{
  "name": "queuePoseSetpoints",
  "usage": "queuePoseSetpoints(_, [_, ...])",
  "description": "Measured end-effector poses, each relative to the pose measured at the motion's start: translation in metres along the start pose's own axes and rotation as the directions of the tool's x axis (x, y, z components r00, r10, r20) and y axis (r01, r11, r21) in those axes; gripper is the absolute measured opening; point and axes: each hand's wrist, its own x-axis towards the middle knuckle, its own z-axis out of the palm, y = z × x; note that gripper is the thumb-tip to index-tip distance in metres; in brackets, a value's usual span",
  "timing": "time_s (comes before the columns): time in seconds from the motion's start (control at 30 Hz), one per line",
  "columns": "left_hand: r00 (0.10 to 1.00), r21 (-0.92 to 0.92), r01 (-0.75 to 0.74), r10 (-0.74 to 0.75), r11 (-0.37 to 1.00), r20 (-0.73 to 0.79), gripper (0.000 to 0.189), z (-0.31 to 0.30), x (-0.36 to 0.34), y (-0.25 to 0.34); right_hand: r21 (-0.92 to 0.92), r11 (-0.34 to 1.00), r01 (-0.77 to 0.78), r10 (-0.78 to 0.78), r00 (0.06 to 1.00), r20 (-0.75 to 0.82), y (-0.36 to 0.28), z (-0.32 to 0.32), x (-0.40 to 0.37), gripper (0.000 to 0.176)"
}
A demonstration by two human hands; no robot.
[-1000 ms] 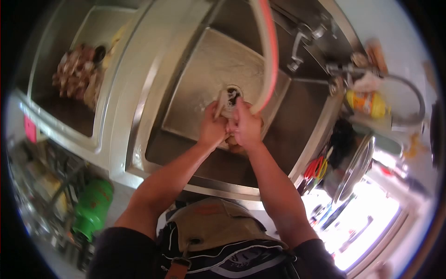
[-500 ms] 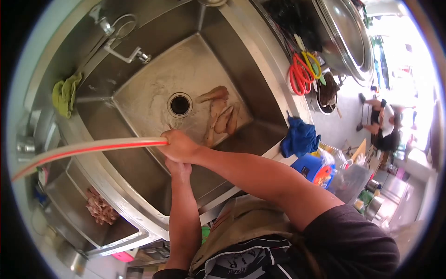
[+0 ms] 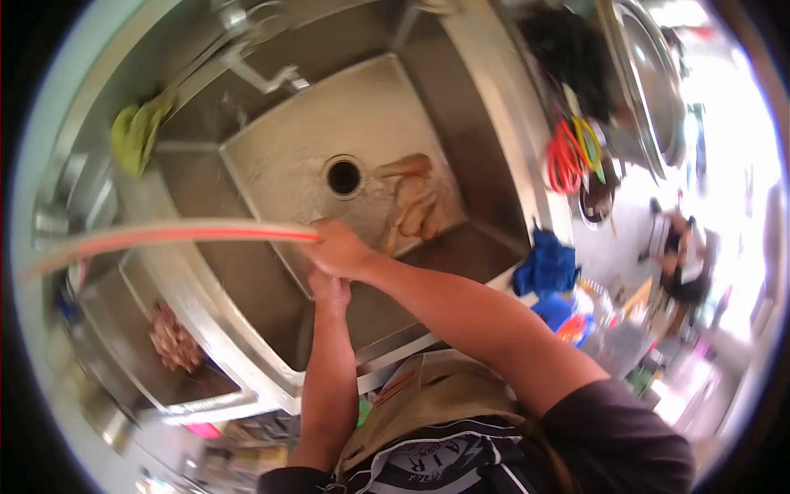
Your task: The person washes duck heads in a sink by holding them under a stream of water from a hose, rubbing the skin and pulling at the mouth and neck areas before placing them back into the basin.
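My right hand (image 3: 339, 249) is wrapped round a pale hose with a red stripe (image 3: 193, 233), above the near side of the steel sink (image 3: 288, 123). Right below it, close against the right hand, my left hand (image 3: 327, 287) is closed. What its fingers hold, if anything, is hidden. Beyond my hands, several poultry legs (image 3: 414, 206) lie in a heap on the sink floor, to the right of the round drain (image 3: 343, 176). A thin film of water covers the floor around them.
A tap (image 3: 267, 78) juts over the far left of the sink; a green cloth (image 3: 138, 136) hangs on the left rim, a blue cloth (image 3: 546, 262) on the right. Meat pieces (image 3: 174, 339) lie in a second basin. Scissors (image 3: 568, 156) hang at right; another person (image 3: 687, 255) sits farther off.
The view has swung, so the sink and its contents appear farther right, and the picture is blurrier. My hands keep their hold, and the poultry legs lie as before.
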Motion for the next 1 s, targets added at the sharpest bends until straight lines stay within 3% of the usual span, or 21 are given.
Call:
queuePoseSetpoints(0.03, [0.999, -0.03, -0.052, 0.052, 0.998, 0.006, 0.057, -0.001, 0.001, -0.001, -0.005, 1.0, 0.004, -0.004, 1.0, 0.002, 0.003, 0.002, 0.003, 0.037])
queuePoseSetpoints(0.1, [0.999, 0.004, -0.005, 0.005, 1.0, -0.033, 0.075, 0.012, -0.009, 0.015, 0.051, 0.989, -0.14, 0.131, 0.979, 0.154, -0.03, -0.017, -0.004, 0.036])
queuePoseSetpoints(0.23, [0.997, 0.018, 0.04, -0.039, 0.999, -0.071, 0.085, 0.022, -0.014, 0.039, 0.262, 0.956, -0.135, 0.134, 0.991, 0.024, -0.015, 0.002, 0.004, 0.03])
queuePoseSetpoints(0.33, [0.997, -0.101, 0.043, -0.05, 0.994, -0.067, 0.087, 0.028, -0.02, 0.057, 0.398, 0.878, -0.268, 0.235, 0.963, 0.129, -0.022, -0.002, 0.01, 0.032])
queuePoseSetpoints(0.47, [0.999, -0.153, -0.028, 0.025, 0.988, -0.024, 0.087, 0.022, -0.012, 0.044, 0.307, 0.926, -0.222, 0.245, 0.969, -0.039, -0.038, -0.001, 0.005, 0.029])
queuePoseSetpoints(0.5, [0.995, -0.148, -0.039, 0.024, 0.988, -0.101, 0.077, 0.021, -0.001, 0.024, 0.245, 0.943, -0.226, 0.255, 0.963, -0.092, -0.05, -0.004, 0.0, 0.028])
queuePoseSetpoints(0.53, [0.98, -0.142, -0.06, 0.031, 0.988, -0.199, 0.069, 0.019, 0.013, 0.005, 0.305, 0.926, -0.222, 0.258, 0.963, -0.081, -0.054, -0.004, -0.005, 0.028])
queuePoseSetpoints(0.6, [0.997, -0.559, -0.053, 0.014, 0.828, -0.074, 0.046, 0.003, 0.022, -0.008, 0.383, 0.895, -0.228, 0.236, 0.971, 0.025, -0.055, 0.002, -0.022, 0.031])
queuePoseSetpoints(0.63, [0.99, -0.576, 0.144, -0.11, 0.804, 0.094, 0.036, -0.009, 0.036, -0.02, 0.4, 0.888, -0.225, 0.206, 0.974, 0.092, -0.054, 0.004, -0.032, 0.032])
queuePoseSetpoints(0.67, [0.936, -0.554, 0.339, -0.214, 0.76, 0.28, 0.026, -0.016, 0.05, -0.022, 0.392, 0.898, -0.202, 0.198, 0.979, 0.053, -0.056, 0.006, -0.037, 0.032])
queuePoseSetpoints(0.73, [0.935, -0.594, 0.355, -0.293, 0.722, 0.203, 0.023, -0.003, 0.028, 0.021, 0.366, 0.92, -0.137, 0.167, 0.985, -0.049, -0.062, 0.007, -0.04, 0.033])
queuePoseSetpoints(0.77, [0.925, -0.615, 0.369, -0.339, 0.697, 0.171, 0.021, 0.008, 0.01, 0.041, 0.39, 0.912, -0.129, 0.142, 0.99, -0.004, -0.062, 0.006, -0.039, 0.032])
queuePoseSetpoints(0.87, [0.979, -0.44, 0.169, -0.202, 0.882, -0.031, 0.02, 0.025, -0.018, 0.073, 0.425, 0.893, -0.146, 0.116, 0.989, 0.095, -0.054, 0.003, -0.041, 0.03])
queuePoseSetpoints(0.97, [0.99, -0.281, -0.04, -0.001, 0.959, -0.143, 0.032, 0.022, 0.005, 0.056, 0.422, 0.903, -0.079, 0.116, 0.991, -0.063, -0.065, -0.005, -0.035, 0.031])
queuePoseSetpoints(1.0, [0.986, -0.184, -0.089, 0.061, 0.979, -0.154, 0.034, 0.018, 0.001, 0.066, 0.413, 0.909, -0.057, 0.08, 0.996, -0.039, -0.069, -0.003, -0.039, 0.032])
